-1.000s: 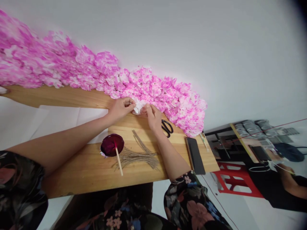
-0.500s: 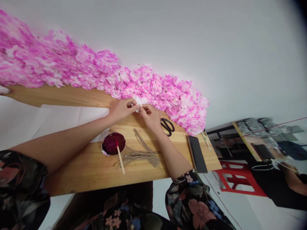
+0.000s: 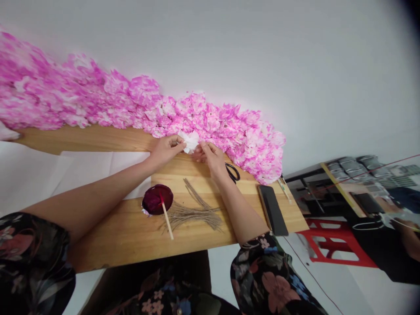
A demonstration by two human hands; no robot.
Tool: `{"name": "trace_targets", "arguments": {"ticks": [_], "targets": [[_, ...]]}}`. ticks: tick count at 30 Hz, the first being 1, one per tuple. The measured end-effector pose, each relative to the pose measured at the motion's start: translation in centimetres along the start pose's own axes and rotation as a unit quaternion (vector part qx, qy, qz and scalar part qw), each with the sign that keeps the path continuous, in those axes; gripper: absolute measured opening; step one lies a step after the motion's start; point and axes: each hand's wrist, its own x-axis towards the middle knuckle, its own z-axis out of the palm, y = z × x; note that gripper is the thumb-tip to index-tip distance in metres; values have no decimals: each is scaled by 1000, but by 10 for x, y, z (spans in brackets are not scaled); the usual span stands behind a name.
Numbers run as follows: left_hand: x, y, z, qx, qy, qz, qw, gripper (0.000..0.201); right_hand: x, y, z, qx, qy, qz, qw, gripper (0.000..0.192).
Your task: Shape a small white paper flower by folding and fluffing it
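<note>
White paper flower (image 3: 190, 141) | I'm seeing both hands pinching it: left hand (image 3: 166, 148) at its 9 o'clock, right hand (image 3: 211, 155) at 4 o'clock | fingers clamped on it, above table (image 3: 131, 227).

The scene is lit brightly and evenly by soft, diffuse light whose source cannot be told. The white wall (image 3: 262, 52) is nearly washed out, and the pink paper flowers (image 3: 98, 96) are overexposed and soft at the far left. Only faint shadows are cast on the wooden surface (image 3: 131, 232). Strong wide-angle distortion is seen: straight lines are bent, the frame is tilted, and the top right corner is darkened by vignetting.
</note>
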Motion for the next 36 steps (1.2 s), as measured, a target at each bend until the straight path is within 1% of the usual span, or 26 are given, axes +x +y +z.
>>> {"name": "trace_targets", "arguments": {"ticks": [2,5,8,11,14,17,20,22,24,26,29,31,33,35,36], "targets": [[0,0,0,-1,3,4,1000,27,-2,-2,0,-39,-1,-13,999,56],[0,0,0,15,4,13,1000,24,-4,-1,1,-93,-27,-40,994,56],[-2,2,2,49,5,21,999,23,-5,1,2,-138,-37,-55,988,50],[-4,5,2,69,9,27,997,21,-5,2,1,-155,-47,-53,985,39],[-3,7,1,51,14,6,999,19,-4,2,-1,-149,-59,-63,985,28],[-1,8,-1,23,15,-23,999,17,-2,1,-3,-180,-46,-87,979,26],[-1,9,-1,22,15,-27,999,18,-2,0,-6,-240,-13,-120,963,25],[-2,10,-1,32,15,-22,999,19,-4,-3,-7,-265,21,-168,949,25],[-3,11,-1,48,11,-14,999,19,-6,-7,-8,-279,46,-231,931,27],[-5,11,-1,65,4,-1,998,20,-9,-11,-8,-302,45,-287,908,29],[-7,10,1,85,-11,17,996,23,-13,-14,-6,-356,3,-329,875,30],[-8,9,2,98,-21,30,994,25,-14,-12,-4,-385,-24,-332,861,30],[-9,8,4,112,-28,40,993,26,-14,-10,-3,-394,-33,-323,860,30],[-9,8,5,120,-32,44,991,26,-13,-7,-2,-384,-21,-305,871,29],[-9,9,5,121,-33,44,991,26,-12,-5,-1,-368,-12,-290,884,28]]}}
